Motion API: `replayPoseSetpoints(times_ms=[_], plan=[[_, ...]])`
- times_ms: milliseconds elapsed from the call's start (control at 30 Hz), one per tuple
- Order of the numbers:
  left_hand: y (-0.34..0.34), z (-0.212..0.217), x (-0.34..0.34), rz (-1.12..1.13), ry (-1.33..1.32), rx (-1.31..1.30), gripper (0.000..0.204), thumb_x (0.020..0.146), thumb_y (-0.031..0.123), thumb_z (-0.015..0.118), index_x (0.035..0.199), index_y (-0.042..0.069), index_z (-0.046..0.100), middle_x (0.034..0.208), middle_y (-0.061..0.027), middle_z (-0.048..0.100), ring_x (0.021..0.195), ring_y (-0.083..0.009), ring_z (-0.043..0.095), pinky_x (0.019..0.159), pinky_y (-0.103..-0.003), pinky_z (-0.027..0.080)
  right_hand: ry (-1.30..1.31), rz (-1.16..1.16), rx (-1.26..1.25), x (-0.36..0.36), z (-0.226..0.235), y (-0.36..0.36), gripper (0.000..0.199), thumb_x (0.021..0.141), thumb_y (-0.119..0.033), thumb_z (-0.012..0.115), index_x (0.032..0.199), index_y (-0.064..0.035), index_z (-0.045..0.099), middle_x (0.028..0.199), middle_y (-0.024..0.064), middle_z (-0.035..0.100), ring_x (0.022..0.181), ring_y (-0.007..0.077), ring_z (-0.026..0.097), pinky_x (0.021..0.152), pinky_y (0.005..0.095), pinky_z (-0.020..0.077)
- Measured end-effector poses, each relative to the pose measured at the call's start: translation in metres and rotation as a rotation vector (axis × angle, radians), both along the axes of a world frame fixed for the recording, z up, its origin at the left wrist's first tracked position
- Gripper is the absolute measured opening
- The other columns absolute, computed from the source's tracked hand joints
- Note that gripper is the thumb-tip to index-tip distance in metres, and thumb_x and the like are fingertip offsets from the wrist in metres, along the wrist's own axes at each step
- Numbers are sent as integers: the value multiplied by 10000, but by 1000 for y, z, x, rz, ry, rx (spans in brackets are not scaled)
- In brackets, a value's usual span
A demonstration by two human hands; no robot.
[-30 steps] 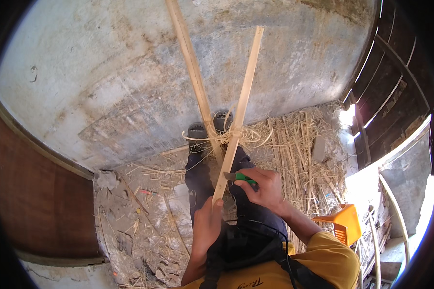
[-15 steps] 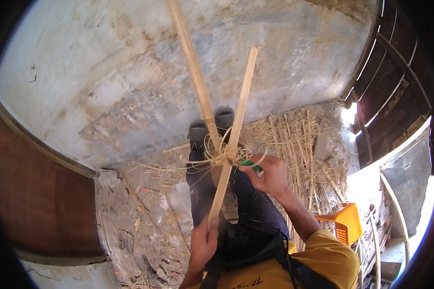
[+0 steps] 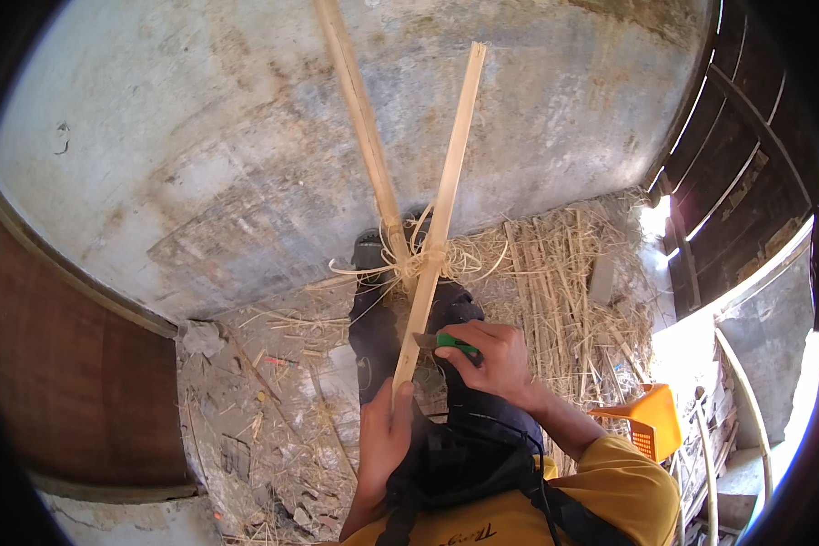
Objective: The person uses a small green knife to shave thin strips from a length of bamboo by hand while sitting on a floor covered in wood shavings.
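While left hand point(image 3: 384, 437) grips bamboo strip point(image 3: 437, 246), right hand point(image 3: 496, 364) clasps green-handled knife point(image 3: 446, 343) — blade touching it

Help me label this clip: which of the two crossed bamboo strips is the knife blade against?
The right-leaning strip, whose lower end the left hand grips; the right hand sets the green-handled knife against it.

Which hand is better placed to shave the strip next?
Right. The right hand holds the green knife with its blade against the bamboo strip. The left hand grips the strip's lower end, steadying it.
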State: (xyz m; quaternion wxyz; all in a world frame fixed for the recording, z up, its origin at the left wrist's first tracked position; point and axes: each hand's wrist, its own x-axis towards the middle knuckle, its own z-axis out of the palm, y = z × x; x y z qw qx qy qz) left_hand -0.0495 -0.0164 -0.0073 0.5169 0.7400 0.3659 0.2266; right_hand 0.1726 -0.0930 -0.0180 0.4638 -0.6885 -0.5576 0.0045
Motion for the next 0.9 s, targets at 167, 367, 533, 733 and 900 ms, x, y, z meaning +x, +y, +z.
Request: replayPoseSetpoints(times_ms=[167,367,533,733,900], plan=[[-4,-2,0,18,-6,8,301,1196,244,558,1070,-11,659,641,-114,574,551,-225,598,563,-398,453,-93,-30,87,6,-4,5,259,906,-320,917,1084,-148,838,793,25,729,635,273,721,564,403,553],[-15,-3,-15,62,53,-68,301,1196,252,565,1108,-7,690,650,-90,596,576,-155,613,561,-384,464,-99,-38,67,15,0,9,255,896,-291,922,1082,-136,843,838,43,760,664,284,740,591,408,566],[-37,-10,-45,41,89,-149,310,1199,276,577,1146,1,709,651,-44,576,600,-98,559,566,-341,446,-117,-92,48,30,6,12,249,877,-214,930,1077,-91,850,915,92,818,721,301,780,648,403,600],[-25,-19,-52,41,93,-142,340,1200,307,585,1140,-1,715,657,-19,566,612,-81,535,568,-318,430,-14,-56,44,17,-6,12,279,921,-297,914,1131,-126,845,815,65,763,613,270,728,560,407,565],[-10,-13,-32,38,40,-147,344,1199,315,594,1158,-2,721,662,-10,574,613,-77,524,568,-316,430,2,42,-83,0,1,1,241,926,-251,915,1097,-91,856,895,119,813,717,275,793,634,374,606]])
